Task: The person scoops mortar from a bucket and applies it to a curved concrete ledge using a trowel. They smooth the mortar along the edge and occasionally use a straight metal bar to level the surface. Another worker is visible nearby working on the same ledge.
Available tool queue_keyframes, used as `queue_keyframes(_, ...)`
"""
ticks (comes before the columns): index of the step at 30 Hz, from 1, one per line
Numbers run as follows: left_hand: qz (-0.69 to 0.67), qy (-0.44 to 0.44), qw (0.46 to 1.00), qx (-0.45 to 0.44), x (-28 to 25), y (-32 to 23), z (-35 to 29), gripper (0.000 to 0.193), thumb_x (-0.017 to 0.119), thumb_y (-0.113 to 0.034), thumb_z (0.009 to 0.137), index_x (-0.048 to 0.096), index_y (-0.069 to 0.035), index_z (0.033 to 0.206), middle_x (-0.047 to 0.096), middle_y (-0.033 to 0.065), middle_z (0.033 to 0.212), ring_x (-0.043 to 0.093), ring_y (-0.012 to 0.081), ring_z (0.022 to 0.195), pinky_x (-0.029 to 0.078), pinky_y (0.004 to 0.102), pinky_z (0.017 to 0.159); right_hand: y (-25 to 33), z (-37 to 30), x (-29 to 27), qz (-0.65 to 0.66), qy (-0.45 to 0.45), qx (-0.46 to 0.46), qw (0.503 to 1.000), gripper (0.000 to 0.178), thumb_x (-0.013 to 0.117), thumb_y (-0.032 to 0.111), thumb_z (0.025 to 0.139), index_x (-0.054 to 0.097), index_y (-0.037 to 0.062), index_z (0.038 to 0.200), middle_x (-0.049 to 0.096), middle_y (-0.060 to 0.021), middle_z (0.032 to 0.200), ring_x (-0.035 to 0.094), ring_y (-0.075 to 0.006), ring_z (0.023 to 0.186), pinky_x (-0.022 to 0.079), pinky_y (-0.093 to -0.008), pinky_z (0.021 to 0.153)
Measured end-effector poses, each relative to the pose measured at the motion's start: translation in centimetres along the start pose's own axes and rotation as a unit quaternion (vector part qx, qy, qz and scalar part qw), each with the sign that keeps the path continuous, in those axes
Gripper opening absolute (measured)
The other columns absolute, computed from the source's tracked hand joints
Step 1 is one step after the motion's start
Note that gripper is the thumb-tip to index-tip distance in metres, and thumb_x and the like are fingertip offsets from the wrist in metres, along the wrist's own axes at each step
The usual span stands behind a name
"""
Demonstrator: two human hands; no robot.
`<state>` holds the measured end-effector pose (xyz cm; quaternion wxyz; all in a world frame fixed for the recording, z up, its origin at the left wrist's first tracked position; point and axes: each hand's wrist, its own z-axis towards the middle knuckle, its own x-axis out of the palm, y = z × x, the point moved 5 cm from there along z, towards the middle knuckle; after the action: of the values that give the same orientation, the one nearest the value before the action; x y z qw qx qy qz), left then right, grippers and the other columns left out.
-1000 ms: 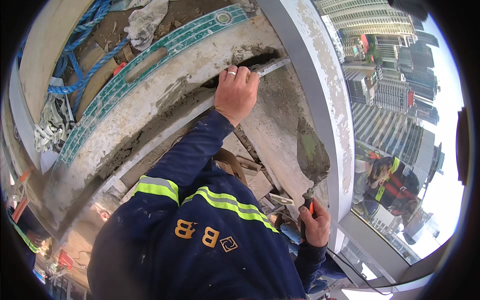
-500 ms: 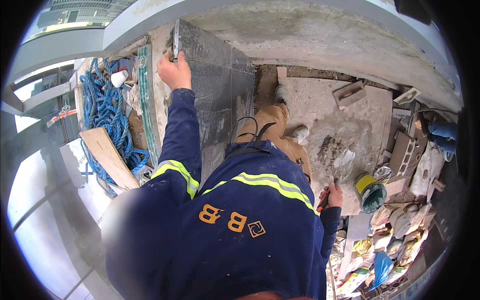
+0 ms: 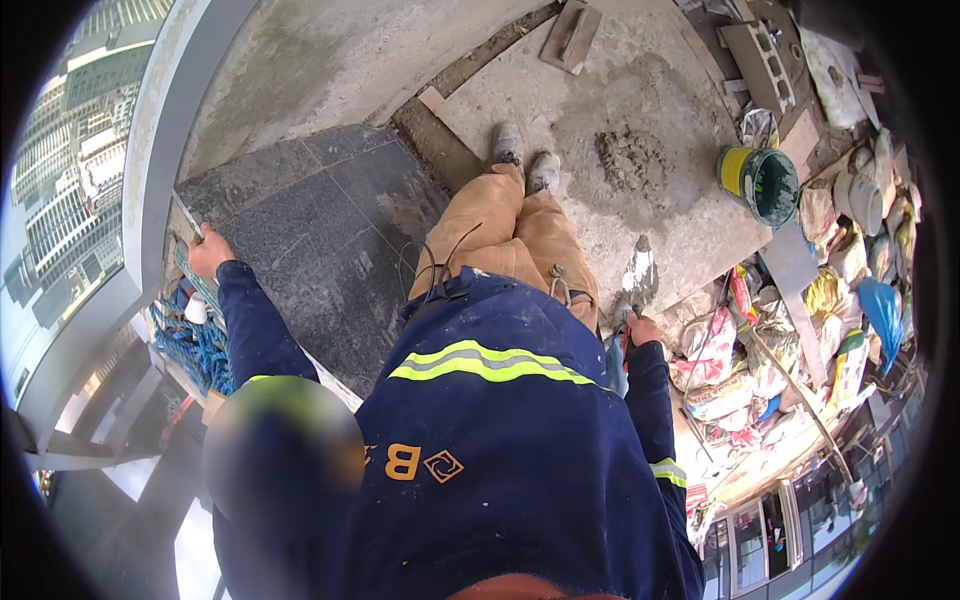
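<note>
At the outer edge of the dark grey tiles [image 3: 300, 235], my left hand [image 3: 209, 252] pinches the end of a thin pale strip [image 3: 184, 213] that lies along that edge. Its fingertips are partly hidden. My right hand [image 3: 644, 328] is closed round the handle of a pointed trowel [image 3: 640, 268], beside my right thigh. The trowel's blade points away from me and looks wet and shiny. Beyond it, a heap of wet mortar [image 3: 632, 160] sits on a smeared board [image 3: 570, 120].
A green bucket with a yellow band [image 3: 772, 187] stands right of the mortar. A float [image 3: 572, 37] lies at the board's far side, and a hollow block [image 3: 758, 68] farther right. Bags and sacks [image 3: 720, 390] crowd the right. Blue rope [image 3: 195, 350] lies near my left arm.
The view has turned, swinging the tiles and wall leftward. The trowel has drawn back from beside the mortar heap toward my body. My left hand stays at the strip.
</note>
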<state>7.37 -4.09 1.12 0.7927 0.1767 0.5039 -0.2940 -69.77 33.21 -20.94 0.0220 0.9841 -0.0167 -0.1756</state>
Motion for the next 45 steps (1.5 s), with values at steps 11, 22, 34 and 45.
queue_keyframes(11, -0.043, 0.008, 0.998, -0.042, -1.6, -1.5, -1.3, 0.04, 0.068, -0.029, 0.077, 0.066, 0.006, 0.096, 0.067, 0.0213, 0.09, 0.064, 0.0344, 0.087, 0.047, 0.039, 0.08, 5.1, 1.2, 3.3, 0.155, -0.015, 0.013, 0.988, 0.036, 0.059, 0.034, 0.086, 0.049, 0.002, 0.074, 0.047, -0.0082, 0.051, 0.048, -0.0207, 0.037, 0.04, -0.0341, 0.035)
queue_keyframes(22, 0.088, 0.055, 0.993, 0.063, -0.3, -1.2, 0.9, 0.039, 0.067, -0.034, 0.077, 0.068, -0.002, 0.1, 0.068, 0.0186, 0.09, 0.065, 0.0339, 0.087, 0.048, 0.0387, 0.08, 11.4, 1.9, 1.2, 0.121, -0.031, -0.07, 0.99, 0.034, 0.058, 0.031, 0.087, 0.049, 0.0008, 0.075, 0.05, -0.0075, 0.053, 0.049, -0.0169, 0.038, 0.04, -0.0311, 0.034)
queue_keyframes(34, 0.199, 0.008, 0.978, 0.056, -0.6, -0.7, 1.0, 0.049, 0.055, -0.046, 0.081, 0.068, -0.004, 0.104, 0.066, 0.0161, 0.103, 0.061, 0.0346, 0.099, 0.044, 0.0398, 0.089, 4.0, 22.9, 2.4, 0.061, -0.075, 0.046, 0.994, 0.065, 0.036, 0.054, 0.091, 0.06, -0.0033, 0.073, 0.057, -0.0161, 0.054, 0.056, -0.0252, 0.04, 0.044, -0.0364, 0.041)
queue_keyframes(45, 0.274, 0.015, 0.961, 0.018, -1.9, 0.2, 5.7, 0.055, 0.055, -0.051, 0.083, 0.065, -0.004, 0.109, 0.065, 0.0142, 0.109, 0.061, 0.0315, 0.098, 0.044, 0.0371, 0.088, 5.2, 44.8, 8.4, 0.116, -0.118, 0.088, 0.982, 0.052, 0.037, 0.048, 0.094, 0.052, 0.0006, 0.078, 0.046, -0.0067, 0.049, 0.042, -0.0179, 0.031, 0.033, -0.0324, 0.03)
